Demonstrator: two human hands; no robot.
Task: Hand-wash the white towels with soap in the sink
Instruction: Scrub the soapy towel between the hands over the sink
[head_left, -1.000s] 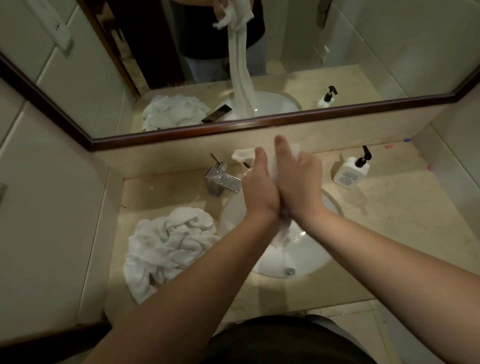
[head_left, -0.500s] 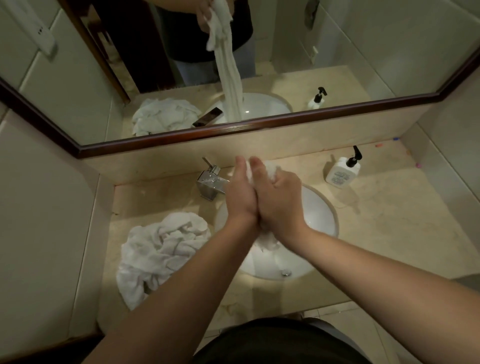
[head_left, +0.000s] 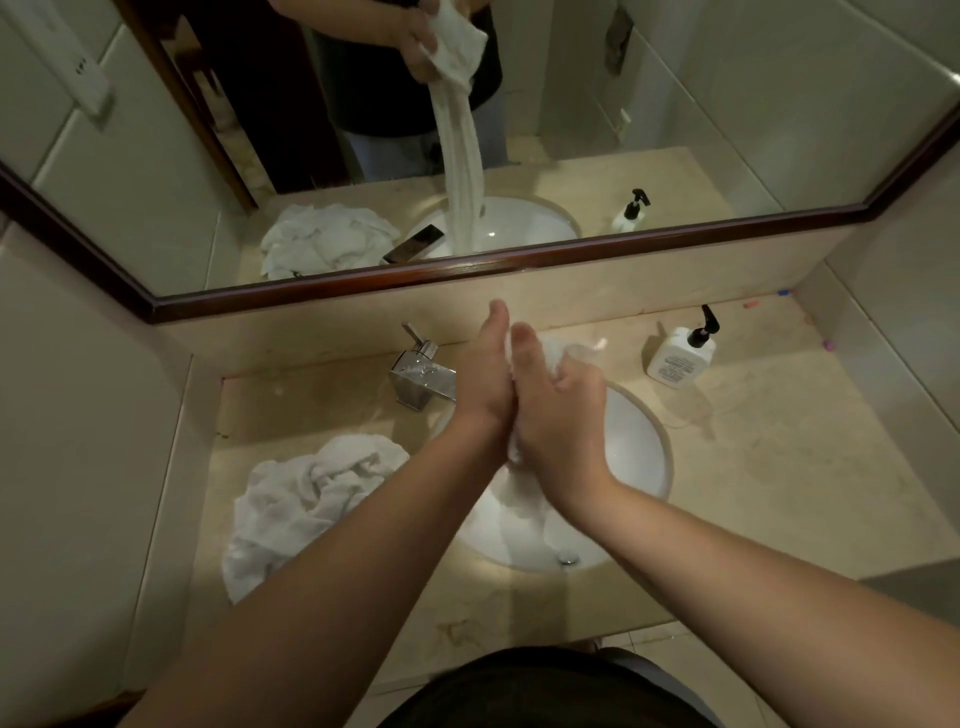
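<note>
My left hand (head_left: 480, 387) and my right hand (head_left: 558, 410) press palm to palm around a wet white towel (head_left: 558, 351) above the round white sink (head_left: 641, 452). The towel bunches out past my right fingers, and its lower part hangs between my wrists down into the basin. The mirror shows it as one long twisted strand reaching the sink. A heap of other white towels (head_left: 306, 499) lies on the counter left of the sink. A white soap bottle with a black pump (head_left: 680, 358) stands behind the sink on the right.
A square chrome faucet (head_left: 421, 382) sits at the sink's back left, close to my left hand. The beige stone counter (head_left: 779, 467) stretches right to a tiled wall. A wood-framed mirror (head_left: 467, 270) runs above the backsplash. A tiled wall closes the left side.
My hands have rubbed the towel between the palms, the right fingers curling over the bunched top and my left fingers now straight. The view shifted slightly down and right.
</note>
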